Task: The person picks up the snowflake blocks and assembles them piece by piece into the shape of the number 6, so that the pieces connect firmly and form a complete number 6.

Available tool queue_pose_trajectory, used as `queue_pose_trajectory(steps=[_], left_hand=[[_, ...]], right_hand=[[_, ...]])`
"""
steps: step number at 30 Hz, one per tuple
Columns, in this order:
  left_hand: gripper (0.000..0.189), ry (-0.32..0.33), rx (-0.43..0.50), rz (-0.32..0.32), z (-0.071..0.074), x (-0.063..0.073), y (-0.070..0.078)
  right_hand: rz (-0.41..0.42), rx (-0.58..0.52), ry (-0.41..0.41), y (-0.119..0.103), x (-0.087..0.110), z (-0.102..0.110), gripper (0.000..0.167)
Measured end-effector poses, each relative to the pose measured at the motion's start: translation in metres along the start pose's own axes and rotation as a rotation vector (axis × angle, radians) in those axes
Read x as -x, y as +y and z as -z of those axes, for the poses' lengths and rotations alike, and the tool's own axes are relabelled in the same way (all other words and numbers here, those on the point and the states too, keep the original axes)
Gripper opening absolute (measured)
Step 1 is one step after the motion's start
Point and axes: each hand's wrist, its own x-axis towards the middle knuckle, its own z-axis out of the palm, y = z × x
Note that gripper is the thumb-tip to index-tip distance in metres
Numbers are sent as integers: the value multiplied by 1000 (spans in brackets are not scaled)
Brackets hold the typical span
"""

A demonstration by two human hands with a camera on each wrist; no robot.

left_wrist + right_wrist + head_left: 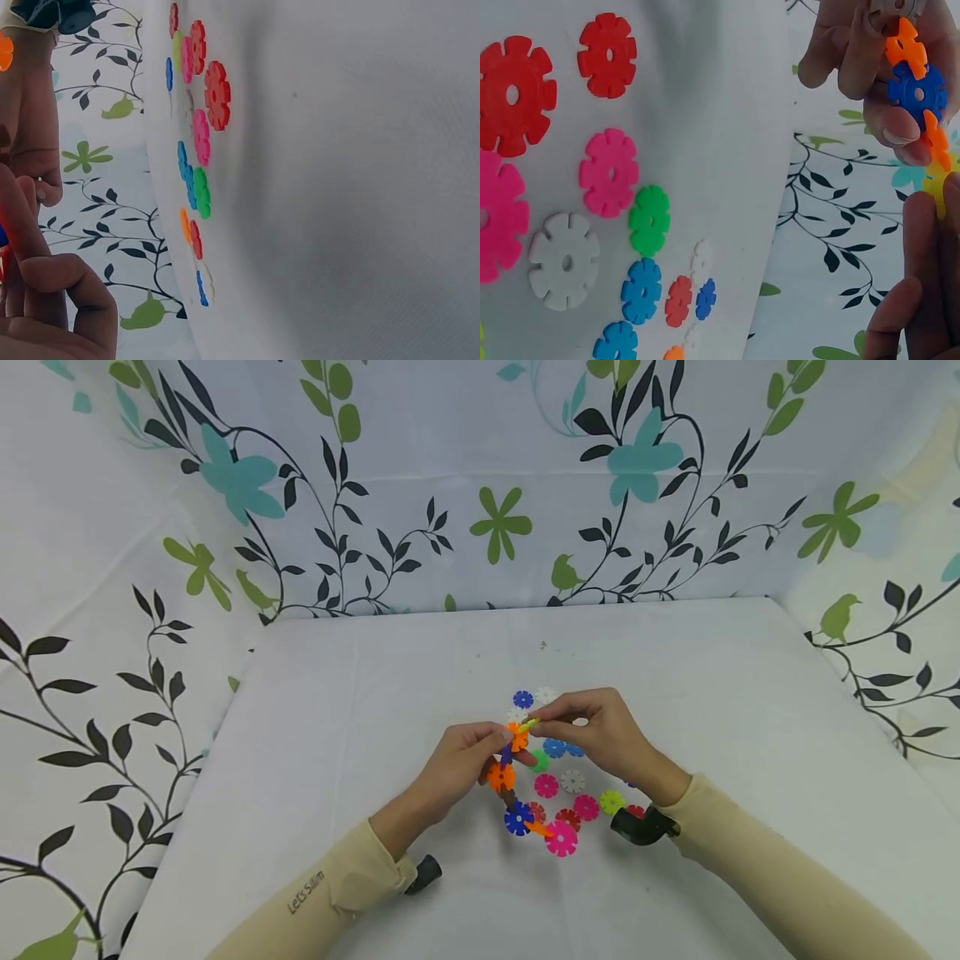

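A dangling chain of slotted flower-shaped discs is between the hands, above the white table. My left hand (459, 762) grips its upper part, around an orange disc (519, 737) and a dark blue disc (917, 94). My right hand (600, 727) pinches a yellow disc (936, 182) that meets an orange disc (936, 140) at the chain's top end. Lower down hang another orange disc (501, 776), a blue disc (518, 818) and a pink disc (562, 838). Fingers partly hide the chain.
Loose discs lie on the table (337, 710) under and beyond the hands, among them a green disc (649, 220), a white disc (564, 261) and a red disc (607, 55). A patterned cloth (450, 443) stands behind the table. Black wrist cameras (642, 826) protrude below the sleeves.
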Motion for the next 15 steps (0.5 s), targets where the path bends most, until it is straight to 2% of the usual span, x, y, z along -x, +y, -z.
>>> queue_pose_trajectory(steps=[6, 11, 15], left_hand=[[40, -2, -34, 12, 3, -2, -7], [36, -4, -46, 32, 5, -2, -10], [34, 26, -51, 59, 8, -2, -12]], right_hand=[[15, 74, -31, 3, 0, -1, 17], [-5, 100, -65, 5, 2, -1, 26], [-46, 125, -31, 10, 5, 6, 32]])
